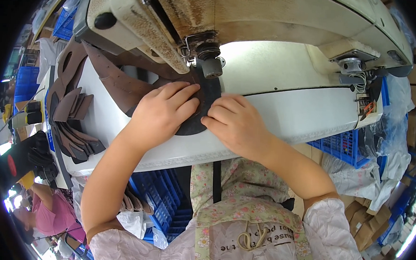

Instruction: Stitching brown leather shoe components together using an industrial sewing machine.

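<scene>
Dark piece (209,94) on tabletop (308,109), between the hands, its curved end near the front edge; long axis runs from there back to below the machine head (211,68). Brown piece (121,85) extends toward the back left corner; whether joined to the dark one, cannot tell. Left hand (164,111): laid over the brown, fingers bent, fingertips slightly nearer the machine head. Right hand (236,124): thumb and fingertips gathered at the dark piece's right edge. Undersides hidden; pinch or press, cannot tell. Brown stack (70,106): left edge.
</scene>
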Demonstrator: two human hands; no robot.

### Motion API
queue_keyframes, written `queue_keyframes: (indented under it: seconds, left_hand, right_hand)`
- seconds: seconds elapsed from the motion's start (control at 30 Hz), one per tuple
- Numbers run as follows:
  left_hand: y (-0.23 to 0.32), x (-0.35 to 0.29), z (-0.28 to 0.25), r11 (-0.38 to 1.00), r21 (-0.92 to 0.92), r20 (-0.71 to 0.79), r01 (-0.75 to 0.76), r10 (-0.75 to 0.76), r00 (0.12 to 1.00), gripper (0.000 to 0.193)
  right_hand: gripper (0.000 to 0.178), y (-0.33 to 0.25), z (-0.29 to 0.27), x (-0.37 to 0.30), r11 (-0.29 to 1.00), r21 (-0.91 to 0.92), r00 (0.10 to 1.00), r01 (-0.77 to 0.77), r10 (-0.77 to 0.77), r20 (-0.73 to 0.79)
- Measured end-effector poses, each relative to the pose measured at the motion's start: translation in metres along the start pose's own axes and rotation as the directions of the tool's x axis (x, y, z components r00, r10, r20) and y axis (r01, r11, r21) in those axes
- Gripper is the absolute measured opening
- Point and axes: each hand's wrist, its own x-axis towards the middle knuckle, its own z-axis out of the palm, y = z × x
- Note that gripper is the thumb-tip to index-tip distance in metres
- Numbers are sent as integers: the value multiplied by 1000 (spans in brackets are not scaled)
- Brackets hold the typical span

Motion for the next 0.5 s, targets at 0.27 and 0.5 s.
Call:
queue_keyframes:
  seconds: [0.27, 0.5]
  left_hand:
    - [6, 1, 2, 992, -7, -45, 127, -128, 991, 45]
    - [0, -6, -3, 892, -291, 39, 346, -351, 936, 55]
  right_hand:
    - [24, -9, 3, 5, 988, -55, 989, -144, 144, 7]
    - [21, -8, 8, 0, 985, 12, 981, -174, 174, -84]
